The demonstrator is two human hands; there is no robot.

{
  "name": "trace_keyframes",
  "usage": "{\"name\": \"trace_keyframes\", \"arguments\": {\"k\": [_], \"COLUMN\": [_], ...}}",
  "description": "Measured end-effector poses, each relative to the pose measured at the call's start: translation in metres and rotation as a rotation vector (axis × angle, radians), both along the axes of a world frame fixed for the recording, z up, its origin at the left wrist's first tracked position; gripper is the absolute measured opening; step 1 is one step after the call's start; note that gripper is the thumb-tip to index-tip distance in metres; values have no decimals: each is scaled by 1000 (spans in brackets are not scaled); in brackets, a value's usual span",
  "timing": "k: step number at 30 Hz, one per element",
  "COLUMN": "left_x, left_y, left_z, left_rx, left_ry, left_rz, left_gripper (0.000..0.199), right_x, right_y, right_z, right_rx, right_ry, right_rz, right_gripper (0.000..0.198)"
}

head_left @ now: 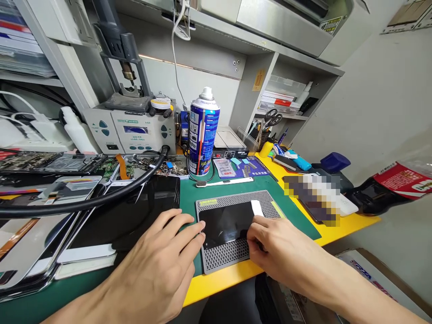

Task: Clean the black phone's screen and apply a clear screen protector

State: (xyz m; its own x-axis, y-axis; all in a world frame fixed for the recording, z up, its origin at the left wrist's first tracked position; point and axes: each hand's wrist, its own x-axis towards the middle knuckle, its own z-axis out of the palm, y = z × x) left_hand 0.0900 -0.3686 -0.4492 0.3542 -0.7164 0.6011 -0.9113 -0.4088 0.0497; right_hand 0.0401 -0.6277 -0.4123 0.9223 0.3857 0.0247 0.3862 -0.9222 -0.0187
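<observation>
A black phone screen (pixel 226 222) lies on a grey honeycomb-textured mat (pixel 229 258) in the middle of the bench. My left hand (pixel 165 256) reaches in from the left with its fingers stretched out, the fingertips at the screen's left edge. At the screen's right end, my right hand (pixel 270 240) has its fingers curled and pinched together. A white strip (pixel 257 208) sticks out beyond those fingers, and its lower end is hidden under them.
A blue spray can (pixel 203 135) stands behind the mat, with a toothbrush (pixel 224 182) lying before it. Left are dark phone panels (pixel 158 193) and a thick black hose (pixel 101 201). A cola bottle (pixel 388 184) lies right. The soldering station (pixel 131 130) stands behind.
</observation>
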Motion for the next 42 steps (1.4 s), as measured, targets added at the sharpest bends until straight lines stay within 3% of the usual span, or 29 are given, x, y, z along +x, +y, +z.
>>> {"name": "trace_keyframes", "arguments": {"k": [9, 15, 22, 28, 30, 33, 35, 42], "left_x": [0, 2, 8, -19, -34, -55, -65, -82], "left_y": [0, 0, 1, -15, -27, -48, -62, -81], "left_z": [3, 5, 11, 25, 31, 35, 35, 26], "left_rx": [-15, -44, -103, -177, -221, -253, -302, -453], "left_ry": [2, 25, 85, 260, 539, 1124, 1315, 1315], "left_rz": [-7, -35, -66, -73, -52, -7, -14, 86], "left_gripper": [28, 30, 28, 22, 20, 26, 34, 31], "right_x": [-6, -15, -29, -40, -45, -52, -56, -67], "right_y": [-8, -18, -20, -21, -19, -13, -8, -2], "right_z": [2, 6, -5, -9, -8, -9, -11, -8], "right_rx": [362, 790, 1277, 1433, 1480, 1505, 1506, 1477], "right_ry": [84, 350, 605, 693, 719, 721, 703, 662], "right_rz": [-112, -319, -341, -330, -315, -285, -275, -319], "right_gripper": [18, 13, 2, 14, 15, 13, 10, 17]}}
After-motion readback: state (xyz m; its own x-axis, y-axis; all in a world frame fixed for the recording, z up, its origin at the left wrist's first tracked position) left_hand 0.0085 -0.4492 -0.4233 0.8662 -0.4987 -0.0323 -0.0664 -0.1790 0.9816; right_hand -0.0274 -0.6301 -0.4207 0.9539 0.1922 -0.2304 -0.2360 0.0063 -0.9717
